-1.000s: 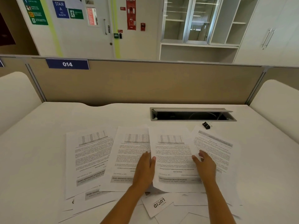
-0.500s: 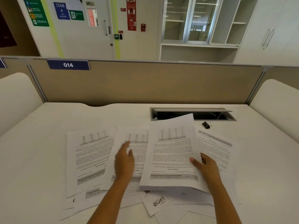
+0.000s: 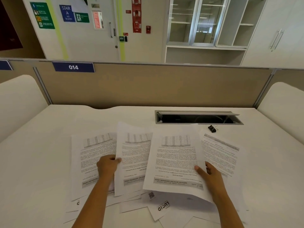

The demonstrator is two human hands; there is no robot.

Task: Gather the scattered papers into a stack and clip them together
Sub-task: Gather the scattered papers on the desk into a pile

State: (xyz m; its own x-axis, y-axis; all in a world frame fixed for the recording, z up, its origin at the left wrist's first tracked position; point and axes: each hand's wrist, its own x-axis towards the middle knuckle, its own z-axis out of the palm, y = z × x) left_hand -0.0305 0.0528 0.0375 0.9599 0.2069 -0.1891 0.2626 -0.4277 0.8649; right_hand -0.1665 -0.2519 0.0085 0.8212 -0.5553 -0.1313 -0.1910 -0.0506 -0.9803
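Smooth white desk [image 3: 41, 162] runs back to a tan fabric partition [image 3: 148, 86] carrying a blue plate marked 014 [image 3: 73, 67], with a long grey metal cable hatch [image 3: 198, 117] propped open in the top. Thin white printed paper sheets [image 3: 92, 162] lie fanned and overlapping across the near half, dense text and small tables on them, more sheets slipping out underneath near the front edge. The left hand [image 3: 107, 165] is closed, thumb and fingers pinching the left edge of the middle sheet [image 3: 133, 162], which is raised and curls slightly. The right hand [image 3: 209, 174] pinches the right edge of another sheet [image 3: 176, 162], thumb on top, lifted off the pile and bowed. A small black metal binder clip [image 3: 212, 128] sits alone just in front of the hatch, apart from the papers.
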